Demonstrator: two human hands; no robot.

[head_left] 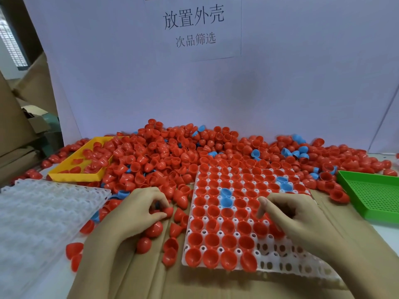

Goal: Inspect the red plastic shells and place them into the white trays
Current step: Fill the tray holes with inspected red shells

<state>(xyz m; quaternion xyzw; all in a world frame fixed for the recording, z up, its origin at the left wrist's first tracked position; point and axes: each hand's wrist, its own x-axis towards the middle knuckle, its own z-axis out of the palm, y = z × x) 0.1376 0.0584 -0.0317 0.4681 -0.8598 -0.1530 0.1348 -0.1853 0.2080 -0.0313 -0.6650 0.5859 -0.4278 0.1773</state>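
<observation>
A large heap of red plastic shells (164, 156), with some blue ones mixed in, covers the back of the table. A white tray (278, 261) lies in front of me, most of its pockets filled with red shells and a few blue ones (226, 197); pockets at its near right are bare. My left hand (138, 212) is among loose shells left of the tray and pinches a red shell (167, 211) between thumb and fingers. My right hand (289, 214) hovers over the tray's middle with fingers loosely bent, holding nothing that I can see.
A second white tray (43, 212) lies at the left. A yellow bin (73, 173) with a few red shells sits behind it. A green perforated bin (371, 190) stands at the right. Cardboard (133, 275) covers the near table; a white board with a paper sign (194, 26) backs the heap.
</observation>
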